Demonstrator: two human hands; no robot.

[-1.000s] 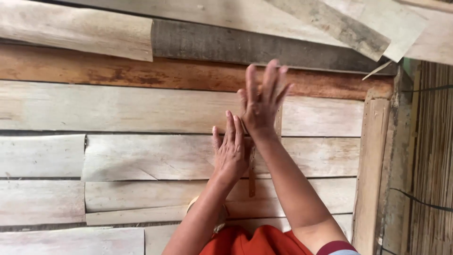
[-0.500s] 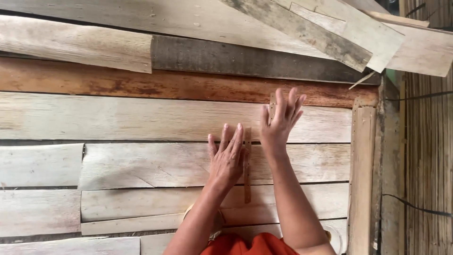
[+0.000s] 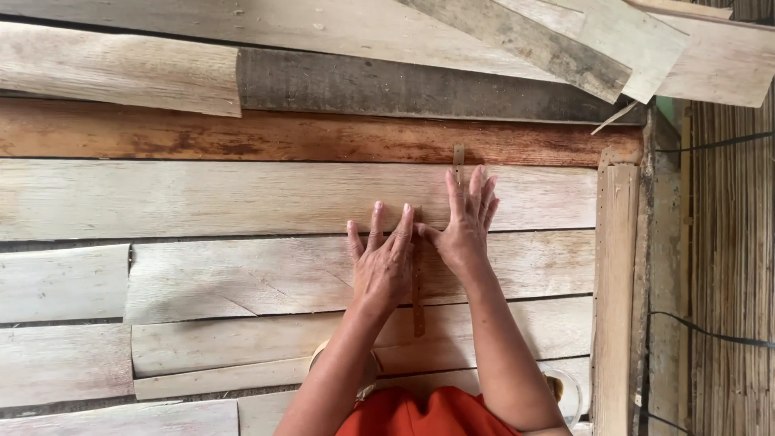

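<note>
Surface: a floor of wide, pale, weathered flat strips (image 3: 266, 198) running left to right, with one reddish-brown strip (image 3: 307, 139) and a dark grey strip (image 3: 420, 90) farther off; a vertical pale batten (image 3: 615, 291) closes the right side, with a fine reed mat (image 3: 731, 266) beyond it. Left hand (image 3: 381, 262): flat, fingers spread, palm down on the pale strips, grasping nothing. Right hand (image 3: 467, 226): likewise flat and open, just right of the left, thumbs nearly meeting. Between them a narrow brown vertical strip (image 3: 418, 303) runs from near the body under the hands; its far end (image 3: 458, 155) seems to show at the reddish-brown strip. Judgement: even palm pressure on both sides should keep the narrow strip straight and seated.
</note>
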